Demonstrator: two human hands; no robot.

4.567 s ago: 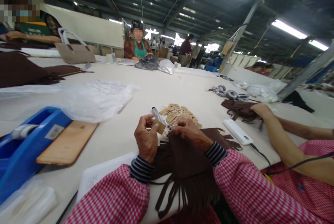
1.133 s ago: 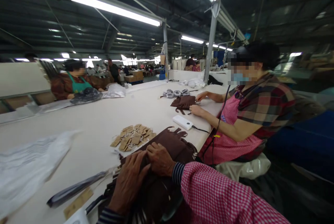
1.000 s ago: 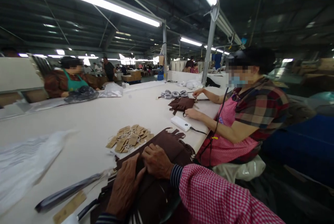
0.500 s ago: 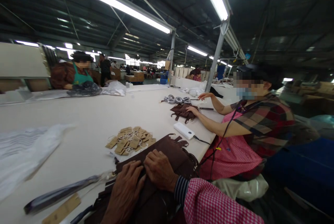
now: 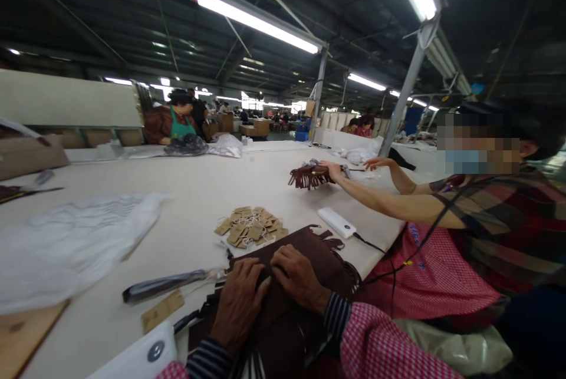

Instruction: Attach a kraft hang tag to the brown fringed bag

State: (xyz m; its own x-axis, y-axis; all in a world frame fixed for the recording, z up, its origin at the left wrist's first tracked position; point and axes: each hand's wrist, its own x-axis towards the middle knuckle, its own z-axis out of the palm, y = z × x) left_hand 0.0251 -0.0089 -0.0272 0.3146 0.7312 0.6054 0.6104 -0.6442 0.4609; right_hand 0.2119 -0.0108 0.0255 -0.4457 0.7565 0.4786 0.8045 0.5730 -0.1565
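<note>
1. The left hand [image 5: 239,305] lies palm-down on the brown fringed bag [image 5: 289,284], its grip spread flat on the leather, closed on nothing.
2. The right hand [image 5: 298,276] rests just beside it on the same bag, fingers curled loosely against the surface (whether they pinch a fold I cannot tell).
3. The bag lies at the near edge of the desk [image 5: 194,190], its fringe trailing toward the person.
4. Just beyond the bag sits a heap of tan paper tags [image 5: 250,228]; one more tag [image 5: 163,310] and a dark flat strip [image 5: 165,283] lie to the left.
5. A white power bank [image 5: 336,223] is to the right, its cable running off the edge.
6. Farther right, a co-worker's hand [image 5: 332,170] holds another fringed piece [image 5: 308,177].
</note>
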